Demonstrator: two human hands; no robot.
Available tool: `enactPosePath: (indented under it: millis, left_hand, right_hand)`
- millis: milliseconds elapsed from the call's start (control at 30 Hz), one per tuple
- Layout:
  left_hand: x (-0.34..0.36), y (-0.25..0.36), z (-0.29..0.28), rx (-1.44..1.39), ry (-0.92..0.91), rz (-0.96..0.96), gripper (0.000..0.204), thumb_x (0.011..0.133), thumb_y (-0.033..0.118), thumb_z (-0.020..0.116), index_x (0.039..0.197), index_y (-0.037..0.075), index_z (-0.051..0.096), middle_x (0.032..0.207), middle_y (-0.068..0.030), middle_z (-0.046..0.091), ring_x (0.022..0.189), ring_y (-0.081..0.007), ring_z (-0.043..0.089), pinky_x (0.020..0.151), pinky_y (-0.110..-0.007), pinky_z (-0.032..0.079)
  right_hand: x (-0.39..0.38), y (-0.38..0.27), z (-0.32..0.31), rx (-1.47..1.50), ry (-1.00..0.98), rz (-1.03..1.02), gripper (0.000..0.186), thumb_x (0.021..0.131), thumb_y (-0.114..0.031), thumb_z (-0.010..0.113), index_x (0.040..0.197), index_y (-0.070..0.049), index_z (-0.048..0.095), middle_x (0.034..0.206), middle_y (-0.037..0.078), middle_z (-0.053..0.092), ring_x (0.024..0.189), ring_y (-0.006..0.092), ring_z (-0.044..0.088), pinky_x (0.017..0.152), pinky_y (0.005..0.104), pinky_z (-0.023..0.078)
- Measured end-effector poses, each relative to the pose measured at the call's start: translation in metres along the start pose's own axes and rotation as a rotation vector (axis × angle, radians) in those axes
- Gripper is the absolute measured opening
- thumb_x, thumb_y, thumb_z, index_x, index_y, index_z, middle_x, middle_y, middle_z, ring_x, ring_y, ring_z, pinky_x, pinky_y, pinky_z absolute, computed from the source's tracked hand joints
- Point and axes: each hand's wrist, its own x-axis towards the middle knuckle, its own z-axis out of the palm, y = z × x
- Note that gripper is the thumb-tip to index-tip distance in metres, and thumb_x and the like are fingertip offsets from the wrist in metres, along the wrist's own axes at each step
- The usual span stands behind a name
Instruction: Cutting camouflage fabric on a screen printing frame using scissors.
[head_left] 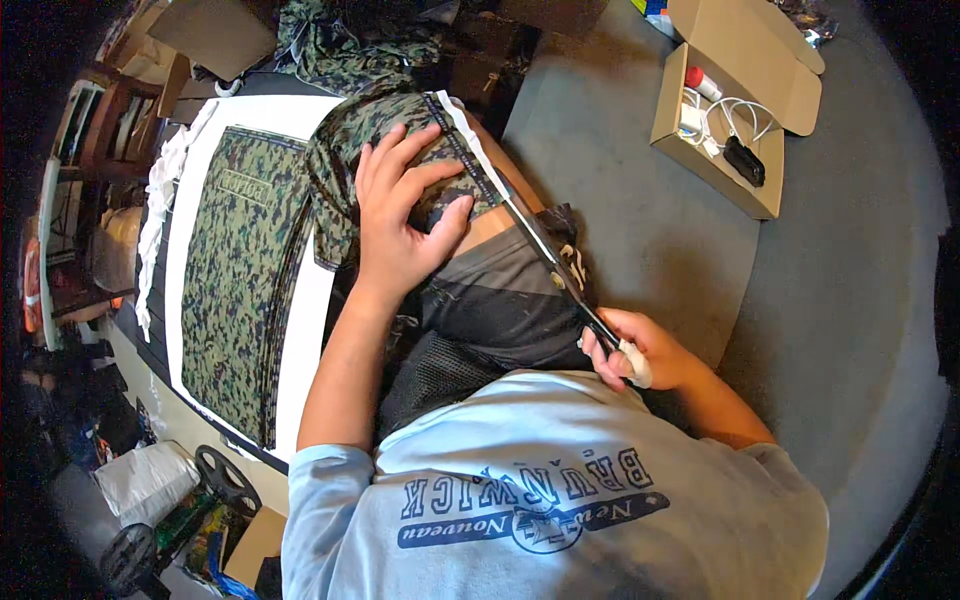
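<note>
A camouflage cloth (370,118) lies over my lap, running from the table's edge on the left. My left hand (400,215) presses on it with fingers spread. Along its right edge runs a dark band with a narrow white strip (466,130). My right hand (632,350) grips long scissors (545,246) by the handles, their blades pointing up and left at the lower end of that edge. Cream-coloured wrapping shows by the right thumb; I cannot tell whether it is on the hand or the handle.
Left of me, a stack of camouflage pieces (235,300) rests on a white sheet (305,350). White fabric scraps (165,190) hang along its far side. At upper right an open cardboard box (718,180) holds white cables, a red-capped bottle and a black object.
</note>
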Motion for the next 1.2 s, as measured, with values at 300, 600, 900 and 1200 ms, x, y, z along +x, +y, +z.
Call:
enactPosePath:
  millis: [300,600,900,1200]
  left_hand:
    - [-0.005,0.001,0.006,-0.044,0.039,-0.051,0.030,0.079,0.017,0.076,0.107,0.008,0.071,0.141,-0.0104,0.058,0.142,-0.0382,0.040,0.119,-0.051,0.027]
    - [-0.008,0.006,0.008,-0.029,0.055,-0.081,0.030,0.078,0.015,0.076,0.107,0.008,0.070,0.142,-0.0104,0.057,0.143,-0.0395,0.037,0.119,-0.049,0.027]
    - [-0.008,0.005,0.009,-0.054,0.061,-0.097,0.026,0.076,0.019,0.078,0.101,0.014,0.073,0.142,-0.0064,0.057,0.143,-0.0362,0.038,0.119,-0.054,0.019]
    - [-0.008,0.005,0.010,-0.070,0.068,-0.094,0.021,0.075,0.019,0.078,0.096,0.016,0.075,0.142,-0.0046,0.057,0.143,-0.0346,0.038,0.119,-0.056,0.016]
  right_hand:
    - [0.001,-0.009,0.012,0.075,0.033,0.049,0.014,0.091,-0.004,0.059,0.105,-0.004,0.054,0.062,0.000,0.052,0.051,0.0096,0.045,0.048,0.0263,0.040]
    - [0.000,-0.005,0.013,0.005,0.076,0.108,0.014,0.091,-0.004,0.060,0.104,-0.006,0.055,0.063,0.000,0.052,0.051,0.0095,0.046,0.049,0.0252,0.038]
    - [-0.002,-0.007,0.013,-0.045,0.094,0.148,0.014,0.091,-0.006,0.063,0.103,-0.007,0.055,0.065,0.000,0.055,0.051,0.0090,0.046,0.049,0.0239,0.035]
    - [0.010,-0.014,0.012,0.038,0.071,0.115,0.016,0.091,-0.006,0.064,0.103,-0.008,0.056,0.068,-0.001,0.056,0.051,0.0089,0.046,0.050,0.0237,0.035]
